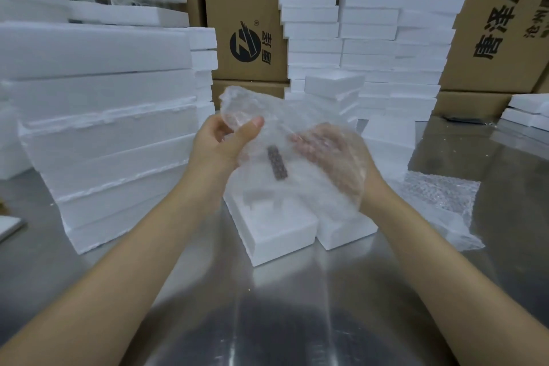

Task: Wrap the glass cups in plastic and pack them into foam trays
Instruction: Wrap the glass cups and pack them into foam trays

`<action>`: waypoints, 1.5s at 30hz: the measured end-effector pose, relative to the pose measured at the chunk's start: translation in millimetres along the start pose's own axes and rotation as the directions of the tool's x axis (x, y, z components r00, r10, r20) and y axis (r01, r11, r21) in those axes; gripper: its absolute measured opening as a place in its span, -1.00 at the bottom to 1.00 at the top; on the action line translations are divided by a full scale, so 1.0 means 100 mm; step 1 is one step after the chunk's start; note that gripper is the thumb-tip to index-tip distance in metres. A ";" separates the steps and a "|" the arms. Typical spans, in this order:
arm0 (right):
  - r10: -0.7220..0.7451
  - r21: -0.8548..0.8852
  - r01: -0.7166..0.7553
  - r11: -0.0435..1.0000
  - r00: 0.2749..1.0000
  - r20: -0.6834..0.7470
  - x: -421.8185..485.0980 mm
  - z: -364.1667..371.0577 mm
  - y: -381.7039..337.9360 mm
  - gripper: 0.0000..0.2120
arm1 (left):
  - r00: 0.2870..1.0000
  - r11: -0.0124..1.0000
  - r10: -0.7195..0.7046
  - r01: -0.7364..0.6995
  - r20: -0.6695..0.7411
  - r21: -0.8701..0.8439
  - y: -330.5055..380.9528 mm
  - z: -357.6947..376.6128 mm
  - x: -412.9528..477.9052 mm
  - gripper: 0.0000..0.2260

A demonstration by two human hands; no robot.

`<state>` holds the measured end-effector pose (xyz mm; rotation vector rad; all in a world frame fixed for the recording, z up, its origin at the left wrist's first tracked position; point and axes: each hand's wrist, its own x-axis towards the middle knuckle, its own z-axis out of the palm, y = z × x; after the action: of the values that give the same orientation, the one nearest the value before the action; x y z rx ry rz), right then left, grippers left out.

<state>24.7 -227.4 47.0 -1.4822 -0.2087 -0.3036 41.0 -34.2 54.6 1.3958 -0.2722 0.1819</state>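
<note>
I hold a sheet of clear bubble wrap (297, 181) above the steel table. My left hand (225, 142) pinches its upper left part, where a rounded glass cup (237, 110) shows faintly through the plastic. My right hand (326, 154) is behind the wrap, blurred by it, its fingers spread against the sheet. A small dark label (277, 163) shows through the plastic between my hands. Below the wrap lie two open foam trays (282, 232) side by side on the table.
Tall piles of white foam trays stand at the left (104, 128) and at the back right (371, 38). Cardboard boxes (246, 24) line the rear. More bubble wrap sheets (439, 196) lie at the right on the steel table (297, 291).
</note>
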 end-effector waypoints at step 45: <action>-0.061 0.170 0.059 0.984 0.998 0.005 -0.04 -0.11 -0.07 -0.84 | 0.932 0.981 -0.131 0.171 0.339 -0.093 -0.03 0.19 -0.19 -0.50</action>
<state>17.9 -238.6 51.7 -1.3107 -0.2808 -0.3189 22.5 -52.7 49.5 1.3163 -0.4452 -0.1982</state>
